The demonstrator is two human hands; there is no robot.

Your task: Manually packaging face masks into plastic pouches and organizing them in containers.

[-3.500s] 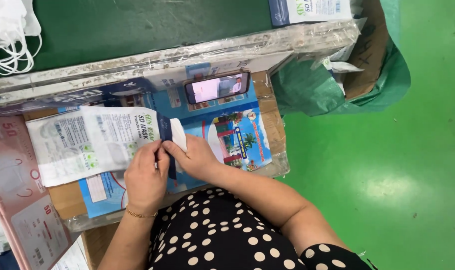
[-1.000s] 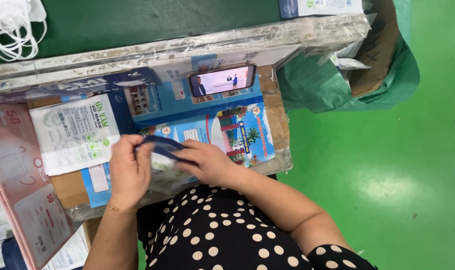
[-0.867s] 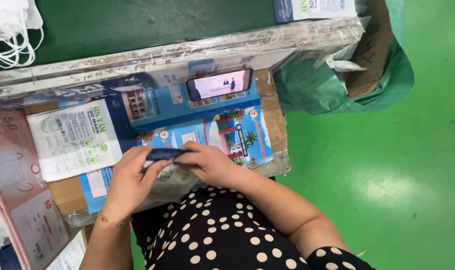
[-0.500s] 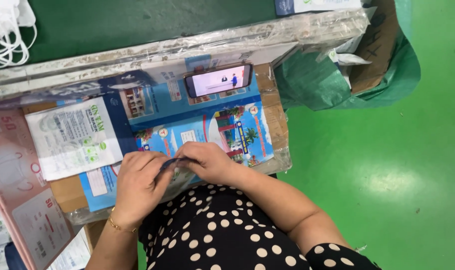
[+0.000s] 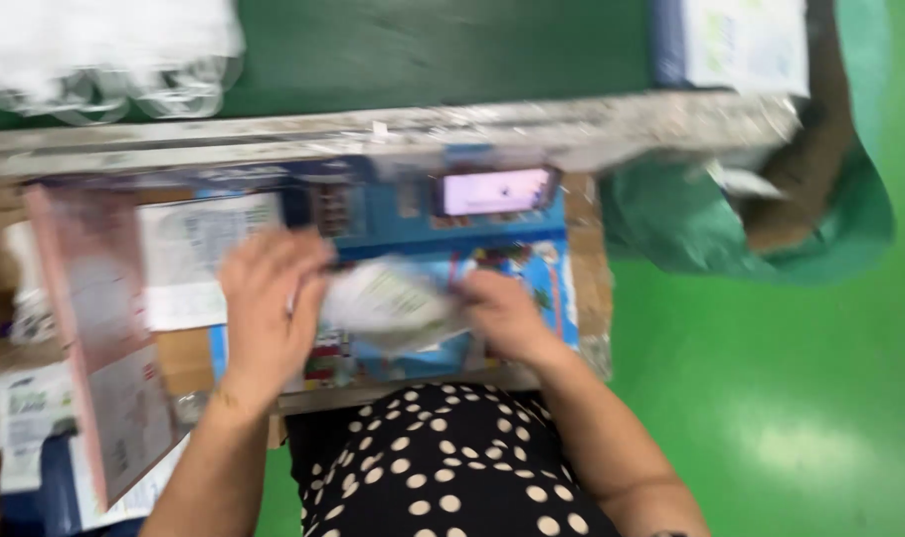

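Table near edge is crowded; your hands, left and right, pinch a white packet between them near the middle. Loose grip could drop it off that edge; phone could get knocked.

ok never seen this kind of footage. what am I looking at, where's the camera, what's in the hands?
There is no machine here: a person works with two bare hands. The single picture comes from a camera worn on the person's head, looking down past a black dotted top, and it is blurred by motion. The left hand and right hand hold a pale plastic pouch between them, over a work surface covered with blue printed sheets. A phone with a lit screen stands at the back of the surface. To the left lie a white printed packet and a pink box. A green bag sits on the green floor to the right.
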